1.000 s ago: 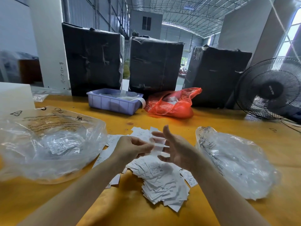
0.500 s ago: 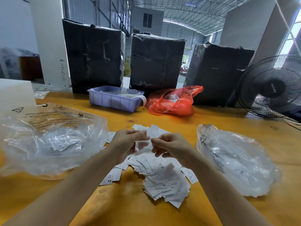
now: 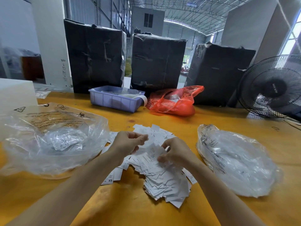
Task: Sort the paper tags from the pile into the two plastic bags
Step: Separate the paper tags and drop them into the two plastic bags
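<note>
Tabletop (image 3: 162,214), yellow-orange, is seen spanning the whole near field. Three black-wrapped bales (image 3: 158,61) are stood in a row along its far edge, with a black fan (image 3: 273,88) at far right. Two clear plastic bags are laid flat on either side of the work area: the left bag (image 3: 32,154), printed with warning text, holds a few tags inside; the right bag (image 3: 241,162) lies well apart from it, contents not discernible. A lilac tray (image 3: 114,101) and a red plastic bag (image 3: 172,101) are set side by side near the bales.

Between the clear bags, the pile of paper tags (image 3: 162,181) is spread loosely — white slips, some marked XS. Over the pile's far part, the left hand (image 3: 128,144) is held with fingers curled; whether a tag is gripped cannot be told. The right hand (image 3: 175,152) is curled too, a tag (image 3: 154,151) pinched at its fingertips — just above the heap.
</note>
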Motion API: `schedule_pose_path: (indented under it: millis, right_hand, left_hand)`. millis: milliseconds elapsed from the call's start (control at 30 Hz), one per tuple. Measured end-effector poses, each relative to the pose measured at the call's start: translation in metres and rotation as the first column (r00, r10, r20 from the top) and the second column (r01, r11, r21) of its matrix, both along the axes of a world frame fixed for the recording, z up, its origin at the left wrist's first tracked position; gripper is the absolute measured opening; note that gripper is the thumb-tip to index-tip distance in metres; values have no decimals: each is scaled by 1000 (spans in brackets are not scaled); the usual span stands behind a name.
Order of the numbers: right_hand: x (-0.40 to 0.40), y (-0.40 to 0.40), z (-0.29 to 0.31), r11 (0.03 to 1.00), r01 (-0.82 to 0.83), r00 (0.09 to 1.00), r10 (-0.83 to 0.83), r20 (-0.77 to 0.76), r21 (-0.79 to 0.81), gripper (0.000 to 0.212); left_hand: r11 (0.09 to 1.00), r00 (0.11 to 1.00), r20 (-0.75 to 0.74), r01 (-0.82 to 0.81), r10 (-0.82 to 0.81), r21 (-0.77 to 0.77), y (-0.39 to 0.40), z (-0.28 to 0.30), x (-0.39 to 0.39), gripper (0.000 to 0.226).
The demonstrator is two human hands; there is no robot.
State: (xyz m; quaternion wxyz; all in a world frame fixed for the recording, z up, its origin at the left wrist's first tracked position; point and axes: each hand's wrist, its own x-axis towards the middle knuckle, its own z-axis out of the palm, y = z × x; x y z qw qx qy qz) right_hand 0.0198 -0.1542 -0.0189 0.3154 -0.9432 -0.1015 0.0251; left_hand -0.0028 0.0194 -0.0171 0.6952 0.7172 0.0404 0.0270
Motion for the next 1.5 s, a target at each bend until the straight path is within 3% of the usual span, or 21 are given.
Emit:
schedule_pose_path:
  millis: [67,367,433,467,533,600,633,700,967,1300,1500]
  right_hand:
    - [1,-4,2,1000,23,1000,-23,10,13,14]
    - [6,-26,15,994,95,995,-97,-29,-63,25]
    - [5,-30,19,994,103,994,-103,-23,20,29]
    - [5,-31,22,984,105,995,-104,-13,144,27]
    - [4,-30,29,859,92,996,-86,-35,504,16]
    - [1,-25,36,633,71,996,-7,-86,771,12]
    - [-1,-22,38,549,68,994,33,-103,833,13]
    - [-5,-16,40,481,66,990,76,-116,874,9]
    - [-12,-3,35,545,43,996,41,-78,837,10]
    - [-11,-2,32,598,22,997,47,-63,801,10]
    - [-9,-4,31,660,0,999,36,-31,751,11]
  left_hand:
    - [1000,1000,-9,13,-13,18,-1,0,0,10]
    - [996,996,-37,88,-87,29,-3,0,-1,11]
    - [996,995,-40,88,-87,24,-4,-1,-1,10]
    - [996,996,-38,87,-86,17,-4,0,0,8]
    - [996,996,-32,89,-89,9,-4,0,-1,4]
    - [996,995,-28,91,-91,9,-4,0,-1,4]
    - [996,996,-30,89,-89,14,-4,0,-1,4]
    - [996,996,-39,86,-85,35,-5,0,0,4]
    - [993,993,-50,111,-109,39,-7,1,-1,7]
    - [984,983,-121,122,-138,-131,-6,5,-2,5]
    - [990,988,-117,91,-103,-107,-4,7,-3,7]
